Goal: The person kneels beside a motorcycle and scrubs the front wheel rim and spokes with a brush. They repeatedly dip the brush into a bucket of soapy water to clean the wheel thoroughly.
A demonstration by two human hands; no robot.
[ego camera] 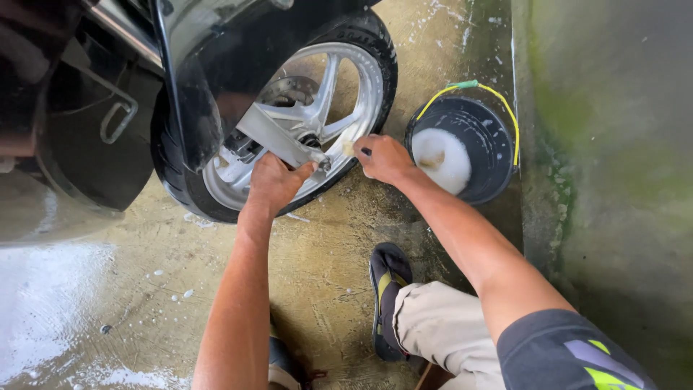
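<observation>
A motorcycle wheel [361,87] with a black tyre and silver spoked rim stands on the wet concrete, upper middle. My left hand [274,180] grips the silver fork leg [271,133] near the axle. My right hand [382,157] presses a small pale sponge [350,148] against the lower right part of the rim, fingers closed on it. A black fender [209,79] covers the wheel's left side.
A black bucket [494,137] with a yellow handle and soapy foam stands right of the wheel, next to a mossy wall [613,144]. My foot in a black sandal [386,278] rests below. Suds and water spread over the floor [65,303] at left.
</observation>
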